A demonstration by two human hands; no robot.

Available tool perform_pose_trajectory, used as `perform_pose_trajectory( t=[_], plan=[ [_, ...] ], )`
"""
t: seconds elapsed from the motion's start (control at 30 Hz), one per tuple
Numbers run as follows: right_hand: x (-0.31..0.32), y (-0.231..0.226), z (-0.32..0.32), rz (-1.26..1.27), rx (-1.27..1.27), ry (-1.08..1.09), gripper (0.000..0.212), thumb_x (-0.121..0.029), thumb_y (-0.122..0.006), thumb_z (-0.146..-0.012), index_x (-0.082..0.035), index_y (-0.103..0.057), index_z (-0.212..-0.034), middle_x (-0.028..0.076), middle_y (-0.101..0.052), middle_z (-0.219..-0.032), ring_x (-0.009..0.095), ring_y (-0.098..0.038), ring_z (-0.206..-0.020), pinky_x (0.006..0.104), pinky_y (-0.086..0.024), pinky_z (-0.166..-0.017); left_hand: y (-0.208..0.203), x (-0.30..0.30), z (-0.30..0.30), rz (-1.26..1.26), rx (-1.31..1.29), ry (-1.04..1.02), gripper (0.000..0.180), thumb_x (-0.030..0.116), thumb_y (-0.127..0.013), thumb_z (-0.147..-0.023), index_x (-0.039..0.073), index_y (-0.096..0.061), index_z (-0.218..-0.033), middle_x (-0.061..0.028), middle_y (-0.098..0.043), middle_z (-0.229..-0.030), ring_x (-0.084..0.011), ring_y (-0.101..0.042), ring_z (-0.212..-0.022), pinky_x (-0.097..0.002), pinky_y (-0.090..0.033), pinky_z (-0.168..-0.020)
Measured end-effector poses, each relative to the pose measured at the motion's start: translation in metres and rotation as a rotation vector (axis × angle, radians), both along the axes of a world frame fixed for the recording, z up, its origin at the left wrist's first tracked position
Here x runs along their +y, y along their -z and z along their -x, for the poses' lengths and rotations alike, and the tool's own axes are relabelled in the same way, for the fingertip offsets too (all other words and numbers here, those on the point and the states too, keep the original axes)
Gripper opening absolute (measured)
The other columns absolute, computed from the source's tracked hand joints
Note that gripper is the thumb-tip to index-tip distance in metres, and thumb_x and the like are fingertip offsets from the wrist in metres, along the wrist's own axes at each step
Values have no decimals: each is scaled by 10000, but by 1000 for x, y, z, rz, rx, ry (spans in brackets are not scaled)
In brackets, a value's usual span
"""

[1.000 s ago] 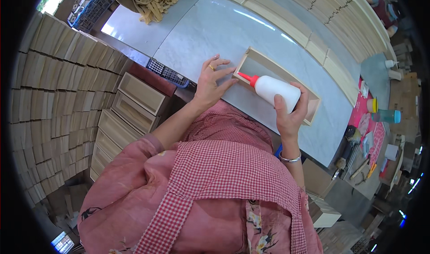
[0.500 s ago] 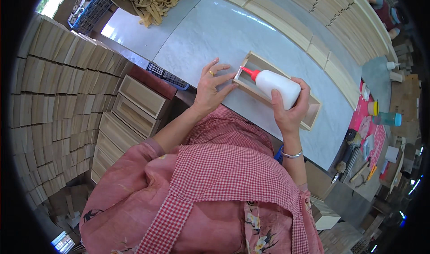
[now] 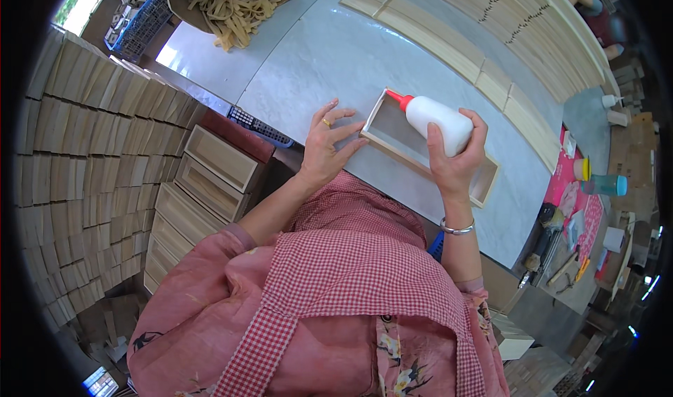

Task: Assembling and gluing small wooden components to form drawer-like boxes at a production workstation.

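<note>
A shallow rectangular wooden box (image 3: pixel 400 149) lies on the pale marbled tabletop in front of me. My right hand (image 3: pixel 457 155) grips a white glue bottle (image 3: pixel 443 124) with a red nozzle, tilted over the box. The nozzle tip is at the far corner of the box's left end, and a white line of glue runs along that end's rim. My left hand (image 3: pixel 329 142) has its fingers apart, with fingertips touching the near-left corner of the box.
Flat wooden strips (image 3: pixel 434 44) lie along the table's far side beside stacked slats (image 3: pixel 533 18). A container of tan bands (image 3: pixel 242 8) stands at the far left. Finished-looking boxes (image 3: pixel 217 155) are stacked at left, near piled wooden pieces (image 3: pixel 84 166). A teal-lidded jar (image 3: pixel 604 185) is at right.
The glue bottle's nozzle has moved away from me along the box's left end, from near its middle to the far corner. The white line along the rim is longer.
</note>
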State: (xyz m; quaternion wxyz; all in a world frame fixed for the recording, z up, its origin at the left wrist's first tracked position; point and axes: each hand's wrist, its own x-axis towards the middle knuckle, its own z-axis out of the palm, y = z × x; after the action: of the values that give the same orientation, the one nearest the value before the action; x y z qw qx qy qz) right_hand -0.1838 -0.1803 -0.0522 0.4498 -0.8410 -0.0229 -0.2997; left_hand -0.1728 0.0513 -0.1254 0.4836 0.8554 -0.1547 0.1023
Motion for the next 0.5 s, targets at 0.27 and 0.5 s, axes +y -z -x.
perform_pose_trajectory(
  t=[0.27, 0.5],
  plan=[
    [-9, -3, 8, -4, 18, 60, 520, -186, -798, -820, -41, -511, -1229, 121, -614, -1041, 226, -612, -841, 319, -518, -725, -1, 0, 0, -9, -29, 1, 324, 134, -793, -799, 145, -777, -1122, -57, -630, -1268, -342, -386, -1397, -410, -393, -1116],
    [-30, -6, 28, -12, 68, 138, 515, -193, -799, -821, -40, -517, -1224, 127, -617, -1048, 229, -610, -850, 320, -517, -739, -2, 0, -1, -30, -65, 10, 317, 130, -796, -795, 130, -778, -1111, -65, -632, -1268, -341, -390, -1393, -407, -404, -1105]
  ],
)
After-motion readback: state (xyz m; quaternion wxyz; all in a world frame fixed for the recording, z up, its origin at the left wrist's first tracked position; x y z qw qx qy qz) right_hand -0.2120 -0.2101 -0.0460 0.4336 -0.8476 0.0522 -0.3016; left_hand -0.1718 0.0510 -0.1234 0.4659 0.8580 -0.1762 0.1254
